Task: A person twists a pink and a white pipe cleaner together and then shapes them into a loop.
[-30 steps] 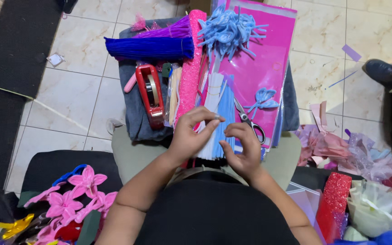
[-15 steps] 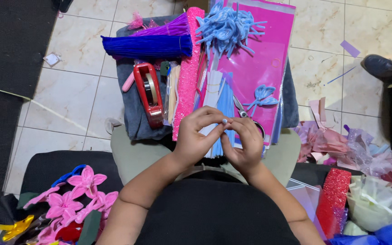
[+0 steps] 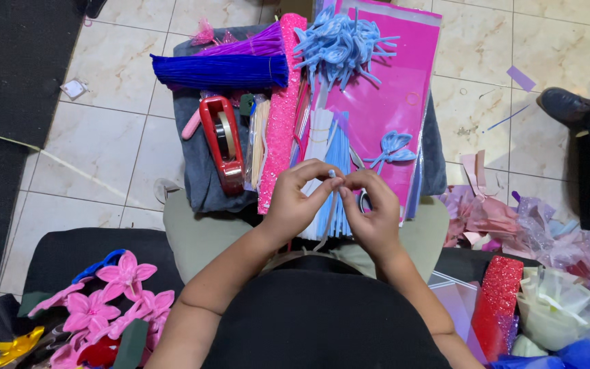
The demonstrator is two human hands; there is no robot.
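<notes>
**Both hands pinch a pale pipe cleaner**

The left hand (image 3: 298, 198) and right hand (image 3: 371, 215) meet fingertip to fingertip, each grasping the top of a light blue pipe cleaner (image 3: 327, 215). Its long axis runs roughly upright in view, top end between the fingertips, tail slanting down towards the body. It sits above the lap, before the pink sheet (image 3: 404, 102) and red tape dispenser (image 3: 221, 143).

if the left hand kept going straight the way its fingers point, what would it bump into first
The left hand points right, toward the right hand. It would meet that hand's fingertips first, at the light blue pipe cleaner both pinch. They look almost touching already, though depth is unclear.
</notes>
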